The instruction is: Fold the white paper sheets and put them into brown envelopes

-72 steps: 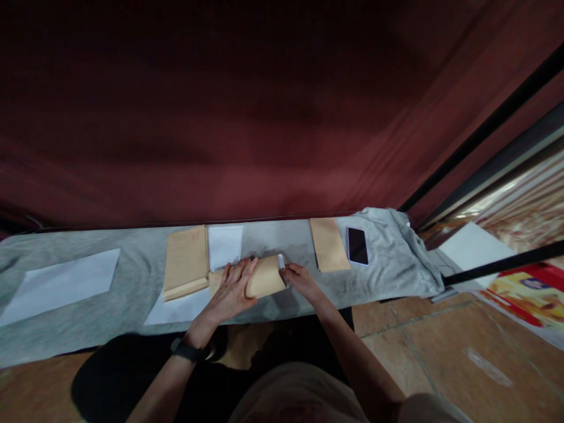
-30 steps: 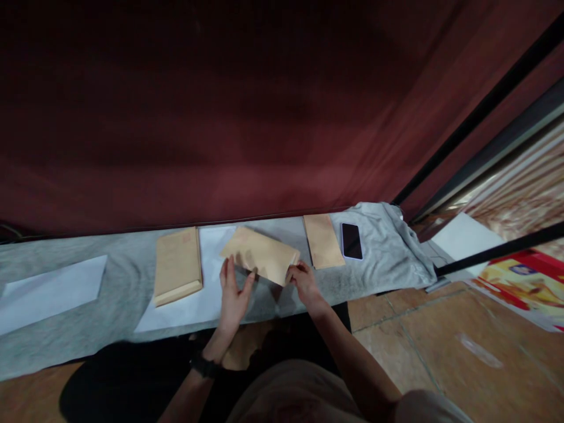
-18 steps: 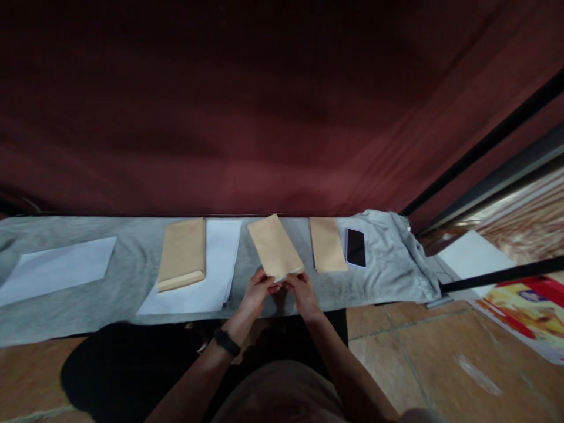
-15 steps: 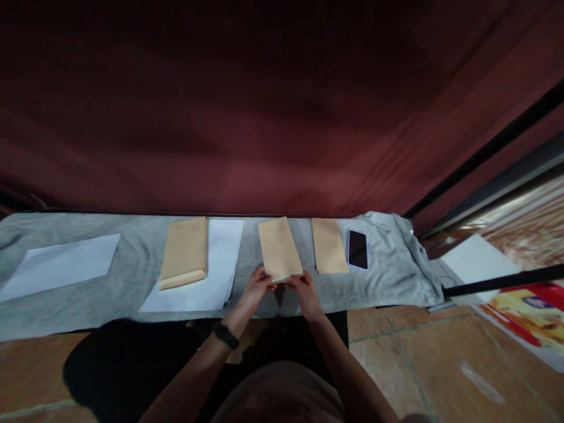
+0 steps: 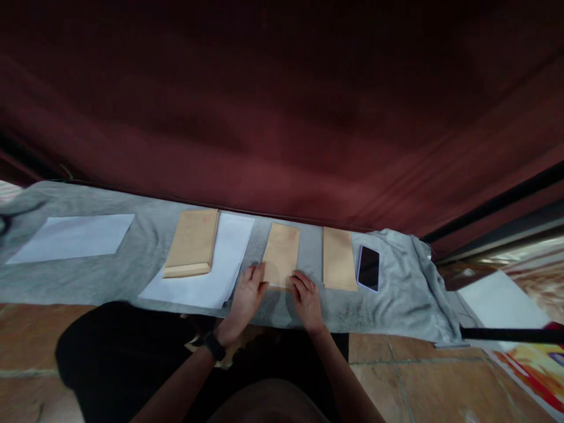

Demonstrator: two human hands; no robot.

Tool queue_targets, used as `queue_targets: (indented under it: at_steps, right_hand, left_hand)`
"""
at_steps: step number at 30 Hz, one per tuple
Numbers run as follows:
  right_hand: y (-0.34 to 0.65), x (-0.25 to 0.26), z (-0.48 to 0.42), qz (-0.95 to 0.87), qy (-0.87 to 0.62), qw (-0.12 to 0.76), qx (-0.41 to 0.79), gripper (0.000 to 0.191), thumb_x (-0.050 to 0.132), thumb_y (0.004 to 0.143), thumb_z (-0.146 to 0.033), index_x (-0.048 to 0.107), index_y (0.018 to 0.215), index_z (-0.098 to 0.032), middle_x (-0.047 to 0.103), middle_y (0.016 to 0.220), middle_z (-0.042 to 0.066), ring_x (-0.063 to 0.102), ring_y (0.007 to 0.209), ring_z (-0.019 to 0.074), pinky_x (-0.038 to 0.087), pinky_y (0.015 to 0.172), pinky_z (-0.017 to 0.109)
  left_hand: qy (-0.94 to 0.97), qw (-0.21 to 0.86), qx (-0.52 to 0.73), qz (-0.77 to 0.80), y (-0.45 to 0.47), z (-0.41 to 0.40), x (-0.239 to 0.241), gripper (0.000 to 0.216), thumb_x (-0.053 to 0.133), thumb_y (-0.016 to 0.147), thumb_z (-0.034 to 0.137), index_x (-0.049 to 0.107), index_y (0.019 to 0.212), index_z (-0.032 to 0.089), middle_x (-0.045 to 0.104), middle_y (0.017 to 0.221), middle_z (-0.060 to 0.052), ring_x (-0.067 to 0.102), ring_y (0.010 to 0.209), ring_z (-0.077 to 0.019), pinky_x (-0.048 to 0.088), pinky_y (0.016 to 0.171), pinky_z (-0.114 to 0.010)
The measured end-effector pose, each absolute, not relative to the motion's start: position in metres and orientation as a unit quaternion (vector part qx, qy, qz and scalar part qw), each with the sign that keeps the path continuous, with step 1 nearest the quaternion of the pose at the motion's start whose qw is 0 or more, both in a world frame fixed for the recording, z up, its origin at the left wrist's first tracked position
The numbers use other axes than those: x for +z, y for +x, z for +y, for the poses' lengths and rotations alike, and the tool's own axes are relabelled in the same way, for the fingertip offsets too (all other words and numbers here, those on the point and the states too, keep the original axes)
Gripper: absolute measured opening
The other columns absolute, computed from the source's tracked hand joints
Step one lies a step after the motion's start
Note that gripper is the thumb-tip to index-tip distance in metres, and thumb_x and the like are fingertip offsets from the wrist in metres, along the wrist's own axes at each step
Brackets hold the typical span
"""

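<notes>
A brown paper envelope [image 5: 282,249] lies flat on the grey cloth in front of me. At its near end a thin white edge shows, perhaps paper inside. My left hand [image 5: 247,296] is closed at the envelope's lower left edge, thumb by the near corner. On the lower right edge, my right hand [image 5: 307,299] has bent fingers gripping the side. To the left, a stack of brown envelopes [image 5: 190,244] rests partly on white paper sheets [image 5: 233,241]. Another brown envelope or small pile [image 5: 339,261] is to the right, beside a phone [image 5: 368,269] with a dark screen.
The grey cloth [image 5: 145,258] covers a long narrow surface before a dark red hanging [image 5: 264,147]. A white sheet [image 5: 74,236] lies at far left. At right stand a dark bar [image 5: 506,333] and a white board-like thing [image 5: 502,299]. Tiled floor [image 5: 423,382] shows below.
The envelope, tilted up in both hands before, now lies flat on the cloth with its printed side up. My hands have moved apart to its two sides. The camera view has tilted slightly.
</notes>
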State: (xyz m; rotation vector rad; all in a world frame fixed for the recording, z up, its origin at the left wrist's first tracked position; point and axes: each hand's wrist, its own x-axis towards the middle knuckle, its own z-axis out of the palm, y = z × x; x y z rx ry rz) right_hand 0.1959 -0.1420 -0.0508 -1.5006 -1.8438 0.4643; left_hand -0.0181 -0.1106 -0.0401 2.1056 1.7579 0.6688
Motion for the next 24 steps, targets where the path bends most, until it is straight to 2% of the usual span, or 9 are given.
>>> queue_targets:
  at_steps: [4,8,12,15,19,21,24]
  right_hand:
    - [0.197,-0.055,-0.143,-0.727,-0.578,0.336,0.154,0.032,0.047,0.101,-0.017,0.067,0.126,-0.023,0.065,0.137,0.010,0.057,0.131,0.0234,0.043,0.112,0.046]
    - [0.198,-0.056,-0.144,-0.739,-0.574,0.330,0.124,0.031,0.048,0.102,-0.017,0.066,0.127,-0.022,0.066,0.134,0.010,0.058,0.128,0.0236,0.044,0.110,0.046]
    - [0.199,-0.057,-0.144,-0.747,-0.569,0.326,0.111,0.030,0.048,0.102,-0.018,0.065,0.126,-0.022,0.066,0.134,0.010,0.058,0.127,0.0236,0.046,0.107,0.045]
    - [0.200,-0.057,-0.144,-0.750,-0.570,0.320,0.105,0.030,0.047,0.102,-0.018,0.065,0.127,-0.022,0.066,0.134,0.010,0.058,0.127,0.0237,0.046,0.107,0.045]
    - [0.200,-0.058,-0.144,-0.752,-0.569,0.318,0.099,0.031,0.048,0.102,-0.018,0.064,0.128,-0.023,0.066,0.134,0.010,0.059,0.126,0.0232,0.046,0.105,0.043]
    - [0.199,-0.058,-0.144,-0.752,-0.568,0.319,0.097,0.032,0.047,0.101,-0.017,0.063,0.128,-0.022,0.066,0.134,0.010,0.059,0.125,0.0233,0.046,0.105,0.043]
    - [0.198,-0.057,-0.144,-0.750,-0.571,0.319,0.094,0.032,0.047,0.101,-0.017,0.063,0.128,-0.021,0.065,0.134,0.010,0.059,0.125,0.0237,0.046,0.105,0.043]
  left_hand:
    - [0.788,0.168,0.233,0.545,-0.031,-0.107,-0.051,0.044,0.048,0.095,0.018,0.057,0.138,0.020,0.060,0.136,-0.012,0.056,0.127,-0.0286,0.049,0.108,-0.048]
    - [0.813,0.183,0.221,0.507,-0.046,-0.099,-0.057,0.044,0.045,0.097,0.018,0.056,0.139,0.024,0.059,0.140,-0.008,0.055,0.131,-0.0242,0.048,0.112,-0.044]
    - [0.831,0.183,0.197,0.487,-0.053,-0.097,-0.053,0.050,0.038,0.097,0.011,0.054,0.142,0.025,0.059,0.142,-0.006,0.054,0.133,-0.0200,0.045,0.115,-0.040]
    - [0.843,0.157,0.167,0.487,-0.053,-0.101,-0.047,0.054,0.035,0.095,0.006,0.053,0.142,0.025,0.061,0.141,-0.007,0.056,0.132,-0.0207,0.046,0.113,-0.040]
    - [0.839,0.110,0.162,0.508,-0.045,-0.095,-0.038,0.040,0.042,0.100,0.021,0.059,0.137,0.023,0.064,0.136,-0.010,0.060,0.125,-0.0254,0.048,0.109,-0.046]
    - [0.840,0.097,0.189,0.499,-0.034,-0.082,-0.034,0.040,0.042,0.103,0.028,0.057,0.139,0.021,0.059,0.144,-0.012,0.055,0.131,-0.0264,0.045,0.112,-0.047]
    - [0.859,0.095,0.213,0.455,-0.010,-0.044,-0.032,0.046,0.037,0.104,0.029,0.050,0.147,0.019,0.044,0.159,-0.012,0.039,0.148,-0.0246,0.033,0.122,-0.046]
